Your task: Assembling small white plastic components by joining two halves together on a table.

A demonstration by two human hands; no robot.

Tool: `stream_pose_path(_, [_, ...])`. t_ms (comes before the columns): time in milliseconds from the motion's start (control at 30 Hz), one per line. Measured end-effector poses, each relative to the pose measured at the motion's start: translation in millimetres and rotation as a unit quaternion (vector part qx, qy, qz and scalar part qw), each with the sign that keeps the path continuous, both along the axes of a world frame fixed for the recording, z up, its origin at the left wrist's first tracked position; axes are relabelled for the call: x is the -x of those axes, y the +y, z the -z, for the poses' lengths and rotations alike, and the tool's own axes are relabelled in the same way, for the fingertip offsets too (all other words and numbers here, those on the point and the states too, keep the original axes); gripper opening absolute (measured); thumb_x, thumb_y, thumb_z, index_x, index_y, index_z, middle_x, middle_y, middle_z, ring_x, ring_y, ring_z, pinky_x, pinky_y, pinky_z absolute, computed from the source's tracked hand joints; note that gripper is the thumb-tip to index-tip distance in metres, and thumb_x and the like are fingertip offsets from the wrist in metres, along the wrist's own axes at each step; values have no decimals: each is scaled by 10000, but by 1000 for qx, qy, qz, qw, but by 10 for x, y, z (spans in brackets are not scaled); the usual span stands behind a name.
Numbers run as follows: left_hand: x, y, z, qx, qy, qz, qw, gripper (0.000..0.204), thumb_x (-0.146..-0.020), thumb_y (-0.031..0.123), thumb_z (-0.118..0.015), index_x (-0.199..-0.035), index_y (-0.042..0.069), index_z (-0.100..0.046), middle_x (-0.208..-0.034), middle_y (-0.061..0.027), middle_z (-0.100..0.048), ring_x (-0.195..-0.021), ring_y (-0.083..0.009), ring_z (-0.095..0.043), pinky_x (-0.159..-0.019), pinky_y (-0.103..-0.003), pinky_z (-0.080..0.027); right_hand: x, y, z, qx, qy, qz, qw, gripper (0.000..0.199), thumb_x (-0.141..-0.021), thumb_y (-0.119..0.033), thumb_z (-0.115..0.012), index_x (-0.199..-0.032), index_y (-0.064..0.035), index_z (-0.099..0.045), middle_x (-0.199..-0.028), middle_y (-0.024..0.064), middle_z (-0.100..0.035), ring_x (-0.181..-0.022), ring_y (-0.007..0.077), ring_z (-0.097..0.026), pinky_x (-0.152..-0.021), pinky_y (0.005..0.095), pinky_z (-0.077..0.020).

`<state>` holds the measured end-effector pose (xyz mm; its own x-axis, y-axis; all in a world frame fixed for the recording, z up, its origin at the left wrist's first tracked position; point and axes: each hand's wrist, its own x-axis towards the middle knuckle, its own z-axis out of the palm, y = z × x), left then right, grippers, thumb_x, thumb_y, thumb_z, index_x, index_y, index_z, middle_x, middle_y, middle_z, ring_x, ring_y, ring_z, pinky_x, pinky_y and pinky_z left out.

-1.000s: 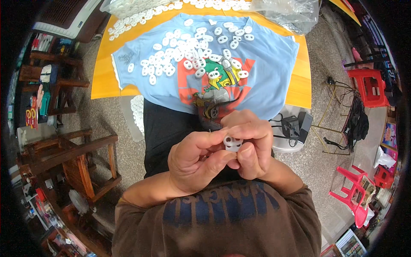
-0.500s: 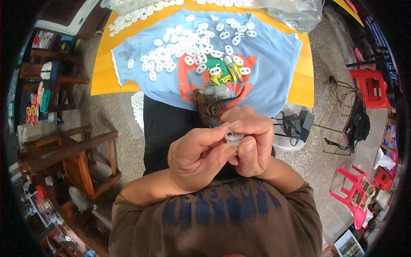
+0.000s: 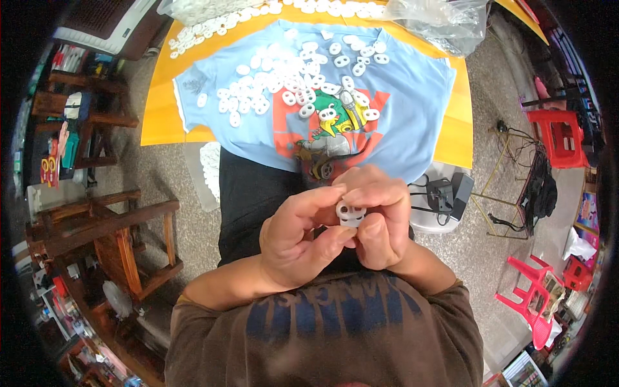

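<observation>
Close to my chest, both hands pinch one small white plastic two-hole piece (image 3: 350, 214). Its rounded holes show between the fingertips. Whether it is one part or two pressed together I cannot tell. My left hand (image 3: 298, 237) grips its left side with thumb and forefinger. My right hand (image 3: 384, 219) holds it from the right, thumb below and fingers curled over the top. Beyond the hands, a heap of similar white oval two-hole pieces (image 3: 306, 97) lies scattered on a light blue T-shirt (image 3: 412, 97) with a cartoon print.
The shirt is spread over a yellow table (image 3: 161, 122). More white pieces (image 3: 216, 27) line its far side, by a clear plastic bag (image 3: 445, 22). A black power adapter (image 3: 459, 193) rests on a pale stool at right; red plastic stools (image 3: 558, 138) and a wooden frame (image 3: 129, 251) stand farther out.
The held white piece has turned so that more of its holed face shows. My left fingers have spread slightly around it. The whole view has shifted a little.
</observation>
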<state>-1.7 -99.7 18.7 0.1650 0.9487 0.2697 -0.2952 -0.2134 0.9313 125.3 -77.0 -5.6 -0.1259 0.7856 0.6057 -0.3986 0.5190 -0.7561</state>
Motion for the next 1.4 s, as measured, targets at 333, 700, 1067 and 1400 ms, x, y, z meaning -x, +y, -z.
stream_pose_path(333, [-9, -46, 79, -24, 19, -8, 1000, 269, -820, -3, -587, -1077, -37, -514, -832, -100, -626, -670, -113, -611, -584, -230, -496, 44, 1, -8, 23, 31, -2, 999, 217, -910, -193, -460, -1017, -8, -420, -873, 140, -516, -669, 163, -456, -626, 295, -405])
stream_pose_path(700, [24, -6, 31, -89, 94, -10, 992, 273, -820, 1, -587, -1080, -20, -507, -828, -110, -627, -667, -118, -612, -580, -234, -496, 77, -2, 29, -7, 42, 8, 999, 195, -902, -184, -474, -991, -14, -441, -771, 86, -503, -658, 169, -440, -627, 311, -396])
stream_pose_path(1067, [187, 46, 79, 6, 79, 27, 997, 341, -766, -9, -628, -1089, -2, -517, -842, -95, -628, -710, -125, -624, -615, -232, -498, 76, 48, 55, 12, 11, 7, 1000, 220, -919, -175, -420, -1068, -18, -459, -845, 88, -491, -688, 167, -450, -662, 308, -383])
stream_pose_path(1400, [401, 358, 10, -2, 111, 4, 994, 380, -721, -42, -641, -1080, -9, -521, -787, -115, -612, -638, -171, -607, -555, -262, -475, 141, 294, 92, 42, -19, -5, 999, 259, -867, -143, -486, -1085, -6, -467, -856, 111, -540, -724, 236, -487, -670, 370, -387])
